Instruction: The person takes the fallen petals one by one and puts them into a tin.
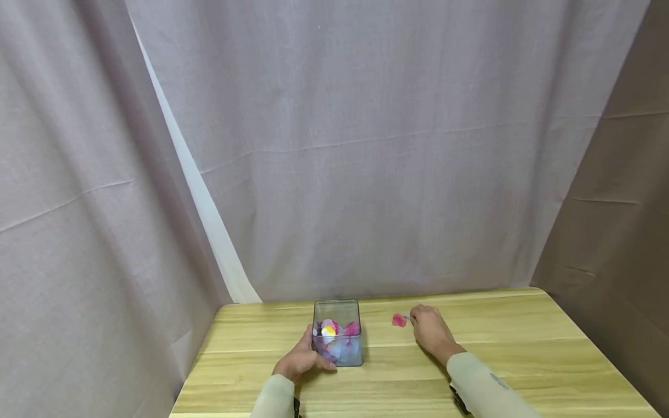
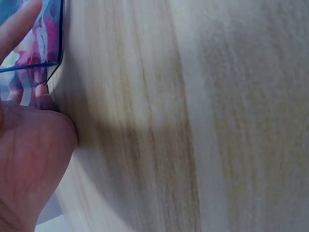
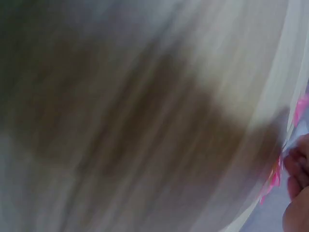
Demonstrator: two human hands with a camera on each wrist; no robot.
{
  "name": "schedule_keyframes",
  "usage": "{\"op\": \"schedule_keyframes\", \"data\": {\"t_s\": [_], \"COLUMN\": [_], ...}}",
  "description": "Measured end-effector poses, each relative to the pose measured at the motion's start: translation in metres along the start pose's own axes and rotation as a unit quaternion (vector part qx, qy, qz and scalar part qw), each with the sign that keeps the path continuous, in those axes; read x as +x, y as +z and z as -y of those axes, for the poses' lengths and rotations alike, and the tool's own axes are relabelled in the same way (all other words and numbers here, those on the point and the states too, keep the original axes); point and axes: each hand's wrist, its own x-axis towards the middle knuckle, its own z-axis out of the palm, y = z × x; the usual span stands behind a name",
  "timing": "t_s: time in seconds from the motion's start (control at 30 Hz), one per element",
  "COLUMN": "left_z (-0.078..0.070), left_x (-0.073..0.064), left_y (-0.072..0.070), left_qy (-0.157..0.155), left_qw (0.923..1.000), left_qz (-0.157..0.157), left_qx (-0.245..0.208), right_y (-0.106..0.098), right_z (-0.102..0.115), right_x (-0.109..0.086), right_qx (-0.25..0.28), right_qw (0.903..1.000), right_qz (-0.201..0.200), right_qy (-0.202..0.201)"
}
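A clear plastic box stands on the table, holding a heap of pink, white and purple artificial petals. My left hand grips its near left corner, thumb along the front and fingers at the left side. That box also shows at the left wrist view's upper left. Right of the box, my right hand is low over the table with curled fingers, pinching a pale petal at the fingertips. Beside it lies a pink petal. Pink bits show by the fingers in the blurred right wrist view.
The wooden table has rounded back corners. Grey curtains hang close behind it and along both sides. A pale gap parts the curtains at the left.
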Motion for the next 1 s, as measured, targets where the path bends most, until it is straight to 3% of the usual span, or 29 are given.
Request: {"op": "schedule_keyframes", "data": {"t_s": [0.3,0.53,0.77,0.9,1.0], "left_z": [0.0,-0.002,-0.004,-0.006,-0.005], "left_x": [0.001,-0.001,-0.004,-0.004,-0.002], "left_y": [0.0,0.001,0.001,0.002,0.003], "left_qy": [-0.006,-0.002,0.003,0.004,0.004], "left_qw": [1.0,1.0,1.0,1.0,1.0], "left_qz": [0.001,0.007,0.0,-0.001,-0.004], "left_qx": [-0.004,-0.006,0.0,0.0,0.004], "right_y": [-0.015,-0.056,-0.086,-0.083,-0.075], "right_z": [0.006,0.049,0.101,0.124,0.141], "right_x": [0.003,0.005,-0.012,-0.013,-0.004], "right_qx": [0.053,0.116,0.165,0.171,0.171], "right_qw": [0.9915,0.9739,0.9602,0.9546,0.9583], "right_qz": [-0.117,-0.194,-0.213,-0.221,-0.196], "right_qy": [-0.024,-0.027,-0.073,-0.104,-0.118]}}
